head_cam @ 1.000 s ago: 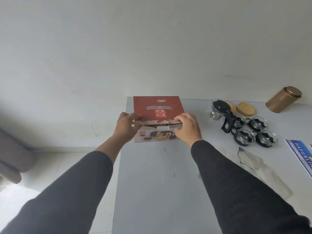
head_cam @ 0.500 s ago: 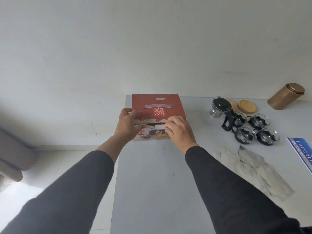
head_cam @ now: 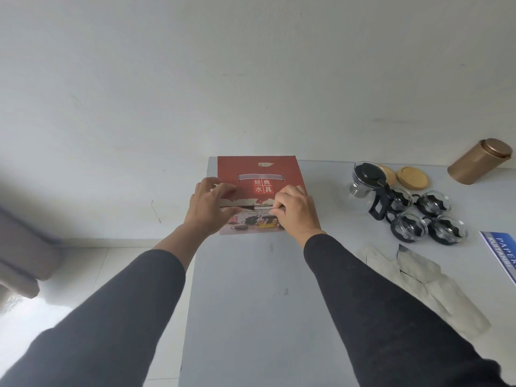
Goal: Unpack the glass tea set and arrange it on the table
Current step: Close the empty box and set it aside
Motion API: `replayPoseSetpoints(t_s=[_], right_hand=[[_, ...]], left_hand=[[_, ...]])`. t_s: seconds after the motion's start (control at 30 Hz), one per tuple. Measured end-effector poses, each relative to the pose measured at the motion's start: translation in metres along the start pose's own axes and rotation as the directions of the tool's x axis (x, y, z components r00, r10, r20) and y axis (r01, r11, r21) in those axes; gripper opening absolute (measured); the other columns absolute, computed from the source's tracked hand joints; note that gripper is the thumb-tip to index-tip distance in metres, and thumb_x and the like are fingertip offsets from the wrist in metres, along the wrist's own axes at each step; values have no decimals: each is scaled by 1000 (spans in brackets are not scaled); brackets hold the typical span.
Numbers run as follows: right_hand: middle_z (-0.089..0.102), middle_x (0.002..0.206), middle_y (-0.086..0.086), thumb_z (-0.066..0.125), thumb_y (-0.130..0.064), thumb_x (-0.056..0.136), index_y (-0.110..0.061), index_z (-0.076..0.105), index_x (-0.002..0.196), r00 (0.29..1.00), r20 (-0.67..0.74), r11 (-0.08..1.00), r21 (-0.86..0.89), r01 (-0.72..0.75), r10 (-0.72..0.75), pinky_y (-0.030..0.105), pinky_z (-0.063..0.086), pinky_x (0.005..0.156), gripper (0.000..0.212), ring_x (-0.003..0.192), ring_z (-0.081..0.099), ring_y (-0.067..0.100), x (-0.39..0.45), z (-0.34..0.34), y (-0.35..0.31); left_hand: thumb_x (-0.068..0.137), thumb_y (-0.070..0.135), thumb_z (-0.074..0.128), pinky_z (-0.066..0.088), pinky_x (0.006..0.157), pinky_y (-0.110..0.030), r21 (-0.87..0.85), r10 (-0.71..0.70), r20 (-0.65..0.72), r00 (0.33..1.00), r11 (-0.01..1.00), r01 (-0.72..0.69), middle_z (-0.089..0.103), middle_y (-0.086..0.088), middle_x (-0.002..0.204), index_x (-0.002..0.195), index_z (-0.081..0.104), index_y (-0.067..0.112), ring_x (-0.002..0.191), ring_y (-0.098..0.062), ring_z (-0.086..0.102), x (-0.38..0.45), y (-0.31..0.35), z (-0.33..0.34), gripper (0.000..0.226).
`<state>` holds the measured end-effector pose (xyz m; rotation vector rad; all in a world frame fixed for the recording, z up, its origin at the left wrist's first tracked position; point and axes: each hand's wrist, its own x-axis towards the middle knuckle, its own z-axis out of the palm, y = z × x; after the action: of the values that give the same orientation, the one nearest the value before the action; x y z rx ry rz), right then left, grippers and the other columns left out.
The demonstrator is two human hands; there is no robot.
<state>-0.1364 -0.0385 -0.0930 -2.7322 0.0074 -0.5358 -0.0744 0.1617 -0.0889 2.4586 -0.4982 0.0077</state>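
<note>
Nearest to us, our two dark sleeves reach out over the grey surface (head_cam: 245, 317). Toward its right edge lie crumpled pale wrapping sheets (head_cam: 418, 277), and beyond them, at the right edge itself, we see the corner of a blue printed packet (head_cam: 502, 247).

Farther out, near the left edge, sits the red tea set box (head_cam: 258, 174), its far side close to the wall. Both hands are on its near top edge, where the torn flaps meet. Our left hand (head_cam: 208, 209) has its fingers laid over the left flap with the thumb under the edge, so it grips the flap. Our right hand (head_cam: 297, 212) is curled over the right part of the same edge, fingertips tucked at the seam, gripping there. The hands are apart, with a stretch of ragged flap showing between them.

To the right of the box, well apart from it, the unpacked pieces stand together: four glass cups (head_cam: 430, 216) in black holders, grouped two by two, and just behind them the glass teapot (head_cam: 368, 182) with its black lid and handle. Two round wooden coasters (head_cam: 411, 177) lie just beyond the teapot. At the far right corner a bronze canister (head_cam: 480, 160) stands by the wall.
</note>
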Motion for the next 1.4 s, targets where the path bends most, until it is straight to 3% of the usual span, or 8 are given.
replayPoseSetpoints(t_s=[0.17,0.27,0.33,0.47,0.8,1.03,1.2,1.4], right_hand=[[56,108,-2,79,-31,71,-18,61,93,973,184,989,25,-146,138,37,41,88,31,103,50,18,21,-11,7],[42,141,1,73,-42,77,-29,44,135,940,291,983,-14,-184,180,42,33,103,67,132,36,20,32,-11,17],[27,154,5,65,-44,84,-33,33,144,921,325,975,-17,-220,213,45,24,111,69,143,19,23,40,-7,23],[10,159,10,50,-44,93,-37,28,145,903,365,974,-63,-218,226,48,13,116,57,147,2,26,61,8,30],[5,159,11,42,-48,96,-38,31,144,922,332,980,-65,-190,200,44,3,117,50,147,-3,28,119,39,45],[9,159,11,44,-48,94,-37,34,143,941,291,985,-46,-167,173,43,2,117,51,147,-1,27,117,43,51],[13,158,11,50,-52,90,-29,26,147,935,251,967,-32,-251,251,51,8,115,66,147,3,28,106,29,42],[16,158,11,41,-51,95,-24,26,147,939,155,951,-92,-296,307,49,11,115,61,147,5,27,56,-12,51]], left_hand=[[81,48,65,14,116,-46,277,151,140,979,943,-185,24,1,152,141,40,26,145,-21,10,10,3,0,68],[93,48,46,-2,116,-52,400,82,285,955,895,-196,-3,2,160,152,9,22,147,-22,-13,23,11,7,74],[97,47,37,-4,116,-52,436,21,327,945,883,-171,-11,-1,160,152,-4,20,146,-23,-17,32,15,13,74],[101,40,31,-2,117,-50,501,-13,324,946,850,-160,-18,-5,159,150,-13,15,145,-26,-19,58,15,20,71],[101,33,35,8,119,-47,459,-21,321,947,878,-136,-19,-6,158,150,-14,14,146,-26,-18,132,-4,26,72],[100,33,37,11,118,-49,467,-19,326,945,872,-144,-17,-7,159,150,-13,13,146,-27,-16,134,-5,28,74],[93,52,43,5,116,-53,521,-85,388,918,841,-142,-20,-7,158,150,-16,13,145,-27,-20,137,5,17,90],[93,58,35,-1,119,-48,465,10,279,960,874,-144,-20,-4,158,150,-13,12,144,-24,-24,108,32,17,88]])
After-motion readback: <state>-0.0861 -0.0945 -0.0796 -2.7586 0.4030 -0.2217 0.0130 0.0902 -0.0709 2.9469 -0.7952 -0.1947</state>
